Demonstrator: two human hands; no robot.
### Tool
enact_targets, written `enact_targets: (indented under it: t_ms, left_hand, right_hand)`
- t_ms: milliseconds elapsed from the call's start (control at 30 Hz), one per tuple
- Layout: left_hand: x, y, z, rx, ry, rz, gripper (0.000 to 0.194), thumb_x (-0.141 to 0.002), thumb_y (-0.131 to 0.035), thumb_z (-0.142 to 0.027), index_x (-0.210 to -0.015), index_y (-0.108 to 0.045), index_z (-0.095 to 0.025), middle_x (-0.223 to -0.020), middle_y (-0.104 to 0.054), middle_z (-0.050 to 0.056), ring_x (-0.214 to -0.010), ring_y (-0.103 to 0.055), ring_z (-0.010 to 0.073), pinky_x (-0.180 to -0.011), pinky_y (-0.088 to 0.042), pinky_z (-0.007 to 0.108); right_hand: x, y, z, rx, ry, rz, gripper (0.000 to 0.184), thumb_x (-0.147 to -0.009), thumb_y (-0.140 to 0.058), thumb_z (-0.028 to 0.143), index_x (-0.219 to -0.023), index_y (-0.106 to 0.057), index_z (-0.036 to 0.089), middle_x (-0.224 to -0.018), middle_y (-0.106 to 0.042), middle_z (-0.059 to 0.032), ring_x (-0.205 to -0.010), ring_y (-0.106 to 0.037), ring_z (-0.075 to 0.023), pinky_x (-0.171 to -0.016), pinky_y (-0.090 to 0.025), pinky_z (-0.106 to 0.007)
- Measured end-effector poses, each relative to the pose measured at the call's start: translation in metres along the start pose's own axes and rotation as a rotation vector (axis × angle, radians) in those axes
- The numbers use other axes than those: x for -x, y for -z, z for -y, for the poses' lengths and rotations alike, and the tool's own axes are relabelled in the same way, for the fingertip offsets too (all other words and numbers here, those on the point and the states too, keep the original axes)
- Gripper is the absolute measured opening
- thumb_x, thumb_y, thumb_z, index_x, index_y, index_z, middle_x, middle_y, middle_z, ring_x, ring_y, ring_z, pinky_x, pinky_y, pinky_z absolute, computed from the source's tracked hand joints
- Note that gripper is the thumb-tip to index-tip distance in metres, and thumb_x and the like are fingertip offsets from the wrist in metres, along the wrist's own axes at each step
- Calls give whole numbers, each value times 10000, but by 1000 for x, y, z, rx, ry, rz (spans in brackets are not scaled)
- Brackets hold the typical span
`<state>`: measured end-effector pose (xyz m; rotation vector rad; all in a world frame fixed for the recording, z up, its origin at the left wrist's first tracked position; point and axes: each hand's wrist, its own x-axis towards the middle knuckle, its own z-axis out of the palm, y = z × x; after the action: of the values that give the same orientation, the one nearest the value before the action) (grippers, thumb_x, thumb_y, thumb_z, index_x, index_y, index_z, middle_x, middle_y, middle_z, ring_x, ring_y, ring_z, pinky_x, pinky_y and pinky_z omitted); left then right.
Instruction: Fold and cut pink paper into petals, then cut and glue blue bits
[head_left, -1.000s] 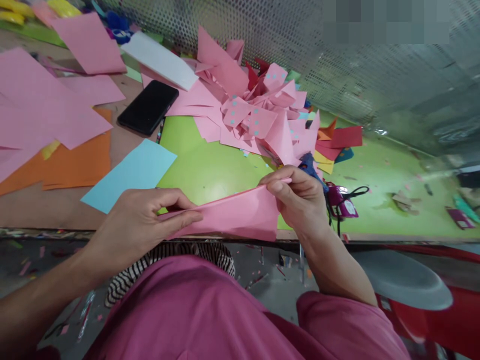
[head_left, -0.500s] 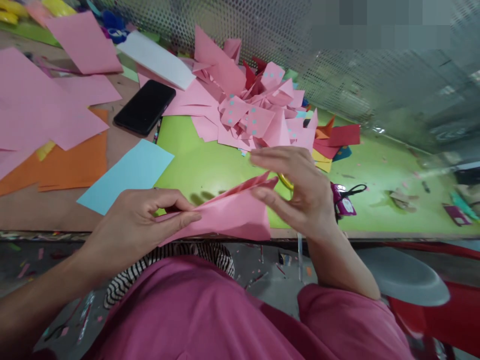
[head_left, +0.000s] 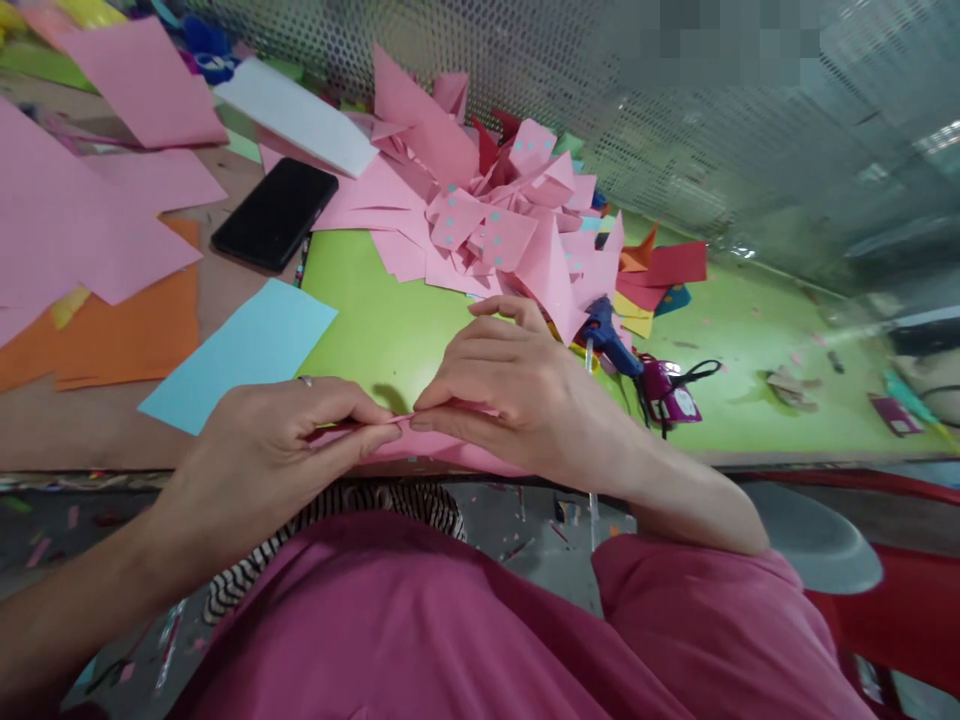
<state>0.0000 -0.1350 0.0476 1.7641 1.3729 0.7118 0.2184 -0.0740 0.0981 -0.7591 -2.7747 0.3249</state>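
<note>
A folded sheet of pink paper [head_left: 427,447] is held at the table's front edge, partly hidden behind my fingers. My left hand [head_left: 281,440] pinches its upper edge between thumb and fingers. Close beside it, my right hand [head_left: 510,390] pinches the same edge, thumb in front and fingers behind, with the two sets of fingertips nearly meeting. A light blue sheet [head_left: 240,355] lies on the table just beyond my left hand. Past my right hand is a blue glue gun [head_left: 611,338] with a clear glue stick in it.
A heap of cut and folded pink paper [head_left: 517,220] covers the middle back. To its left are a black phone [head_left: 276,213], a white sheet [head_left: 296,115], pink sheets [head_left: 67,220] and orange paper [head_left: 142,335]. A purple tag-like object [head_left: 675,392] with black cord lies right.
My right hand has come left and down from above the paper's right end and closed on its upper edge beside my left hand. The glue gun has come into sight.
</note>
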Motion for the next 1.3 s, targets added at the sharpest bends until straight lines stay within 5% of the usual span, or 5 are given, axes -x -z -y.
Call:
enact_targets:
  t_ms: [233,1300]
  left_hand:
    - [1,1,-2,-8,33,-73,264,-860,-691,-546,-953,-807,-328,-945,-816,-58,-860,-734,179,-745,-515,227]
    - [18,1,7,53,-4,-227,186,-848,-746,-442,-962,-823,-318,-938,-825,-70,-813,-768,114,-670,-567,124]
  right_hand:
    - [-1,6,-1,19,-12,-12,231,-1003,-608,305,-824,-724,217,-781,-725,10,-816,-625,-158,-1015,-361,-378]
    - [9,15,-10,-22,17,-75,115,-915,-727,223,-803,-704,227,-712,-710,17,-708,-660,-157,-887,-449,-387]
